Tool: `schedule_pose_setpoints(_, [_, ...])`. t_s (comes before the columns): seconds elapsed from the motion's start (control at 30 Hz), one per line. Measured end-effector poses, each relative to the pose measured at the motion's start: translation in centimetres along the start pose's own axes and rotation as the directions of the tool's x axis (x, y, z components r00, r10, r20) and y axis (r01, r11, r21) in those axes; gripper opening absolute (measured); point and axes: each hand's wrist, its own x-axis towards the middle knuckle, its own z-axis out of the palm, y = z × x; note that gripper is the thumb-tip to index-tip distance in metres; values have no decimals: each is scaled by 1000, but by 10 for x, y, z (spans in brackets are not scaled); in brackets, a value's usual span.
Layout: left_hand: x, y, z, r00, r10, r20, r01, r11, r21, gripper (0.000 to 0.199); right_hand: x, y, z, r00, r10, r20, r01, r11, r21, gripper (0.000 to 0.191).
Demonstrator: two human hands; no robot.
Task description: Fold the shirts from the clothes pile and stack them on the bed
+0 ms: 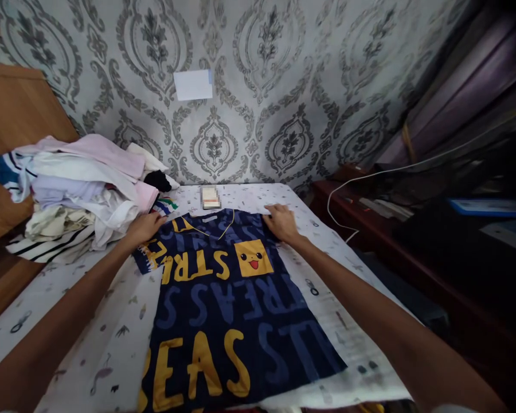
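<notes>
A dark navy T-shirt (223,310) with yellow and blue lettering and a yellow smiling-face patch lies spread out, its neckline toward the wall. My left hand (147,227) is closed on its left shoulder, just above the left sleeve, which sticks out flat. At the opposite shoulder, my right hand (281,222) has its fingers bent over the fabric edge. The right sleeve is not visible, hidden under the hand or folded beneath. The shirt's lower edge runs past the bottom of the view on the left.
A heap of clothes (81,178) rises at the left beside a wooden panel (21,103). A small card-like object (210,197) lies beyond the neckline on the patterned white sheet (112,344). At the right stands a dark red table (348,201) with a white cable (382,171).
</notes>
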Motion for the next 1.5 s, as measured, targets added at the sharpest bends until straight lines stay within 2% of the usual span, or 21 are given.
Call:
schedule_pose_setpoints(0.13, [21, 23, 5, 999, 10, 30, -10, 1000, 6, 30, 33, -29, 11, 993, -69, 99, 71, 997, -10, 36])
schedule_pose_setpoints(0.27, [32, 33, 11, 999, 30, -15, -30, 1000, -8, 22, 48, -30, 18, 995, -51, 80, 53, 998, -17, 22])
schedule_pose_setpoints(0.47, [27, 45, 10, 995, -45, -90, 49, 998, 40, 28, 36, -23, 15, 1000, -3, -2, 3, 1000, -11, 33])
schedule_pose_setpoints(0.53, [14, 54, 10, 986, 6, -164, 4, 998, 62, 34, 24, -23, 15, 998, -49, -43, 50, 999, 13, 38])
schedule_pose_setpoints(0.57, [4, 58, 11, 976, 77, -205, -65, 996, 62, 37, 16, -21, 15, 991, -118, -70, 120, 992, 34, 40])
schedule_pose_setpoints(0.67, [-29, 71, 21, 888, 395, -237, -406, 914, 4, 47, -5, -12, 18, 923, -379, -68, 384, 919, 89, 45])
schedule_pose_setpoints(0.73, [-51, 77, 29, 823, 547, -154, -559, 827, -53, 51, -15, -2, 19, 910, -414, 16, 411, 907, 87, 47])
schedule_pose_setpoints(0.77, [-61, 79, 31, 808, 579, -105, -587, 807, -65, 51, -20, 2, 19, 922, -385, 48, 381, 922, 75, 47])
schedule_pose_setpoints(0.83, [-77, 81, 32, 816, 575, -51, -578, 814, -64, 52, -31, 7, 15, 947, -319, 35, 316, 947, 62, 46])
schedule_pose_setpoints(0.9, [-93, 83, 27, 828, 557, -68, -561, 824, -76, 55, -49, 5, 8, 948, -316, -39, 318, 945, 81, 47])
schedule_pose_setpoints(0.93, [-103, 83, 24, 816, 572, -79, -578, 811, -92, 57, -62, 3, 4, 938, -340, -68, 345, 933, 97, 47])
schedule_pose_setpoints(1.0, [-129, 85, 19, 743, 666, -67, -668, 732, -132, 59, -94, -4, -6, 904, -424, -59, 428, 895, 123, 48])
schedule_pose_setpoints(1.07, [-162, 85, 19, 622, 783, -16, -772, 610, -179, 56, -130, -7, -15, 867, -498, 20, 492, 861, 132, 47])
schedule_pose_setpoints(1.13, [-196, 84, 22, 534, 845, 28, -820, 525, -226, 54, -164, -5, -23, 850, -522, 73, 513, 851, 114, 45])
schedule_pose_setpoints(1.23, [-232, 79, 24, 487, 873, 37, -838, 479, -264, 53, -198, 5, -32, 845, -532, 50, 529, 846, 68, 44])
schedule_pose_setpoints(1.3, [-237, 72, 22, 466, 884, 14, -847, 451, -282, 50, -208, 10, -36, 828, -560, 30, 558, 828, 49, 42])
schedule_pose_setpoints(1.33, [-232, 67, 19, 483, 876, -12, -840, 459, -291, 47, -209, 10, -38, 821, -571, 20, 569, 821, 47, 41])
schedule_pose_setpoints(1.37, [-223, 61, 16, 534, 844, -52, -815, 498, -297, 45, -207, 7, -41, 817, -577, 8, 576, 816, 53, 39])
schedule_pose_setpoints(1.43, [-194, 42, 9, 728, 667, -158, -680, 673, -293, 40, -197, -9, -46, 816, -577, -26, 577, 810, 107, 36])
schedule_pose_setpoints(1.47, [-176, 31, 5, 833, 514, -204, -553, 783, -284, 39, -189, -22, -48, 811, -584, -37, 582, 798, 156, 35])
schedule_pose_setpoints(1.5, [-157, 19, 2, 914, 331, -234, -388, 883, -266, 38, -180, -39, -49, 800, -598, -38, 591, 778, 213, 34])
